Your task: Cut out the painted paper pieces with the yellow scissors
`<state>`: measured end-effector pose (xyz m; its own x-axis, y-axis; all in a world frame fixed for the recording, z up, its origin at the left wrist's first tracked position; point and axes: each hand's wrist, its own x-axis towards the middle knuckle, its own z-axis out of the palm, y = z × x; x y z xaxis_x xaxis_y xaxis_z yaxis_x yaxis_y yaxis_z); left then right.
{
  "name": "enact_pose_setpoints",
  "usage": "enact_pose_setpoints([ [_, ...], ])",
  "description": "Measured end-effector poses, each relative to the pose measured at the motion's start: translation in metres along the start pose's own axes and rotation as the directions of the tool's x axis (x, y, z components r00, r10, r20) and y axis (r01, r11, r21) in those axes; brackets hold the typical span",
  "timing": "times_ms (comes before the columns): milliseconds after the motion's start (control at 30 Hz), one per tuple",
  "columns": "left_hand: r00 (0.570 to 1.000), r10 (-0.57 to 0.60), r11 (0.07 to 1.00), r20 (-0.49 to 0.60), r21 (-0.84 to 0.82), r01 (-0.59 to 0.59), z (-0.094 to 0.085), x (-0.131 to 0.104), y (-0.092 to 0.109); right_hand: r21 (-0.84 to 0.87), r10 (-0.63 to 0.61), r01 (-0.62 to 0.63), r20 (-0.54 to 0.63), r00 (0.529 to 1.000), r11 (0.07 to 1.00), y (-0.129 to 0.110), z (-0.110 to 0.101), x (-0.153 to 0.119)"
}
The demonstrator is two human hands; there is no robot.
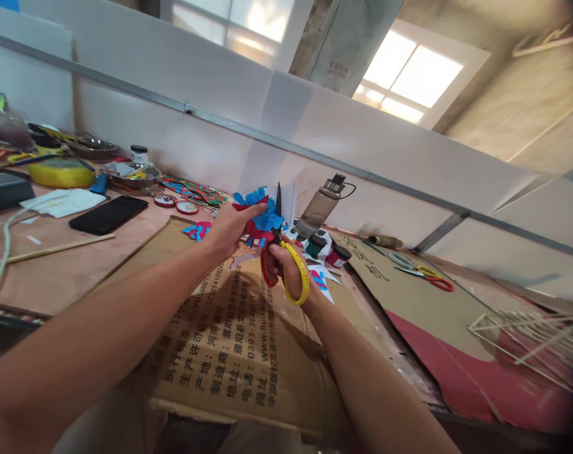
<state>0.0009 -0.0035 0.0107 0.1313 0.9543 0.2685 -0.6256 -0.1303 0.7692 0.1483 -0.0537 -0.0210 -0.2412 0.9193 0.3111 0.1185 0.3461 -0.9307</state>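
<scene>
Bare forearms (135, 321) reached over brown cardboard (286, 384), the left hand (228, 231) pinching a crinkled, paper-like blue-and-red piece (267, 217) so near the black-bladed, yellow-and-red-handled scissors (277, 234) gripped by the right hand (287, 266) that a slip risked a nick.

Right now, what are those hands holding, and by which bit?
The left hand holds a blue and red paper piece by its left side; the right hand holds scissors by the yellow and red handles.

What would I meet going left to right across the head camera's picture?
Black phone, left hand holding a blue-and-red piece, right hand holding scissors, black-lidded red jar, second pair of scissors lying loose, pale stick frame.
</scene>
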Motion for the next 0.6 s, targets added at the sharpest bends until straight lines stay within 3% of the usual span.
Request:
enact_pose_setpoints([
  [600, 1.000, -0.011, 1.000, 0.012, 0.000, 0.011, 0.0003, 0.0002, 0.0000, 0.057, 0.018, -0.018, -0.012, 1.000, 0.998, -0.0026, 0.0008, -0.0018],
])
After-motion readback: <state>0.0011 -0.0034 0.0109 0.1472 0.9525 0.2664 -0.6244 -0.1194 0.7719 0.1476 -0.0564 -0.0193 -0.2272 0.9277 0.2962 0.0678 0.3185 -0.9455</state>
